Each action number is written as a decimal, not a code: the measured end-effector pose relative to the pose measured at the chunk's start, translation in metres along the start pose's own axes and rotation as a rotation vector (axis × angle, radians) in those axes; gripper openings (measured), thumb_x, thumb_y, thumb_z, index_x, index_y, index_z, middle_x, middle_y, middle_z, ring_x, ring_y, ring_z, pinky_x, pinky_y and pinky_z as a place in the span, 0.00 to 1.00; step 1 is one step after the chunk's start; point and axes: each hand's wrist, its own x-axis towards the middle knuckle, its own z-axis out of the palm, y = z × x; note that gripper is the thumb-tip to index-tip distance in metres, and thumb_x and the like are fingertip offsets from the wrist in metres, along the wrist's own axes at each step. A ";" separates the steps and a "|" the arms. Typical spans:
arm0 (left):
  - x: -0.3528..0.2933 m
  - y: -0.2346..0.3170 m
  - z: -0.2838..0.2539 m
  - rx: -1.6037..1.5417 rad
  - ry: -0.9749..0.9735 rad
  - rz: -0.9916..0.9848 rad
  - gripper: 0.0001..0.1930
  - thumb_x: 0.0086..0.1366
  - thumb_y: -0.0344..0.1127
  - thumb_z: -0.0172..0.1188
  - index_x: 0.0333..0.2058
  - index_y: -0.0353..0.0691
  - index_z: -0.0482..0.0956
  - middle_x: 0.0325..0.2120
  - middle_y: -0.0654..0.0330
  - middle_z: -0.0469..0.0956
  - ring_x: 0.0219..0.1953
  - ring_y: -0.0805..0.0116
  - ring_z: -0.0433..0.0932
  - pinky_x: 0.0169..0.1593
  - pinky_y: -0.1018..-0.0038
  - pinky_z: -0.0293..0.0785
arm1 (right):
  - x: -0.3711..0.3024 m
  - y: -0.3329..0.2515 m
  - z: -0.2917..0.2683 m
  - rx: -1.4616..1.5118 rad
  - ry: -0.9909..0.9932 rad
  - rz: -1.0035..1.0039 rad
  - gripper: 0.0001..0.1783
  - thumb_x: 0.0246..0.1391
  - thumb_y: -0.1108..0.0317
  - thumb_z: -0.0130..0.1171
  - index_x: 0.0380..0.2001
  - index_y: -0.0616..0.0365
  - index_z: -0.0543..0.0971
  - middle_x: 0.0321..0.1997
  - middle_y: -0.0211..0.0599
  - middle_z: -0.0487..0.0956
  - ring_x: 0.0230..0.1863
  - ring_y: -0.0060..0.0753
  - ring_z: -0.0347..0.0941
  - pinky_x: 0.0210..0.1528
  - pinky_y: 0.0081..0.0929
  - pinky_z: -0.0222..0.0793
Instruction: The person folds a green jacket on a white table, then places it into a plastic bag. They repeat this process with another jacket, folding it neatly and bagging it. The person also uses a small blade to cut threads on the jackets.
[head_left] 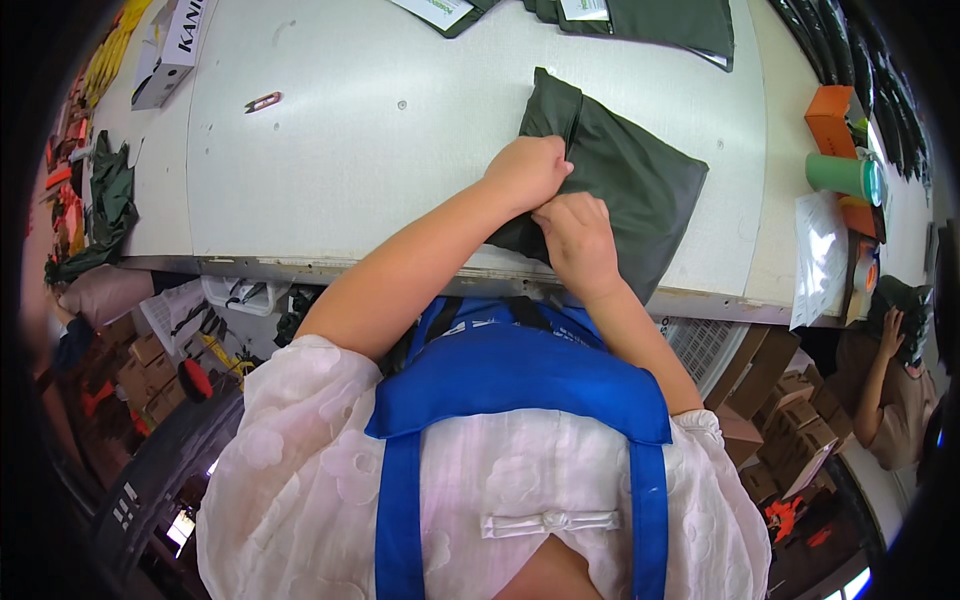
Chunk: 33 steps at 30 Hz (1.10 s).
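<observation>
A dark green fabric pouch (640, 160) lies flat on the white worktable, turned at an angle, with its lower corner over the front edge. A dark seam or zip line runs along its left side. Closed on that line near the top is my left hand (530, 172), thumb and fingers pinched together. Just below it, my right hand (582, 240) is curled and pinches the same side of the pouch. The two hands almost touch. What exactly sits between the fingertips is too small to make out.
Small red-handled thread snips (263, 102) lie left on the worktable (330, 170). More dark green pouches (650, 30) are at the far edge. A white box (172, 55) stands far left; a green cup (840, 176), orange box (832, 118) and clear plastic bag (815, 255) sit right. Other people work at both sides.
</observation>
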 end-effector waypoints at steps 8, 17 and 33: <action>-0.053 -0.019 0.033 -0.055 0.477 0.468 0.08 0.61 0.28 0.53 0.38 0.40 0.65 0.30 0.52 0.71 0.31 0.48 0.72 0.32 0.60 0.70 | 0.030 0.017 0.007 -0.128 -0.028 0.130 0.02 0.47 0.71 0.59 0.26 0.53 0.76 0.29 0.29 0.72 0.37 0.37 0.68 0.40 0.34 0.60; -0.054 -0.026 0.037 0.310 0.407 0.583 0.11 0.53 0.31 0.60 0.34 0.41 0.70 0.27 0.59 0.70 0.27 0.61 0.73 0.29 0.69 0.69 | 0.086 0.040 0.008 -0.281 -0.116 0.029 0.03 0.47 0.68 0.60 0.24 0.51 0.75 0.28 0.26 0.73 0.36 0.33 0.69 0.40 0.34 0.59; -0.053 -0.011 0.018 0.260 0.329 0.525 0.18 0.58 0.40 0.59 0.45 0.37 0.71 0.42 0.55 0.71 0.45 0.56 0.71 0.45 0.65 0.69 | 0.107 0.067 -0.009 -0.398 -0.017 0.113 0.15 0.49 0.60 0.61 0.41 0.50 0.77 0.44 0.32 0.76 0.51 0.40 0.69 0.53 0.44 0.60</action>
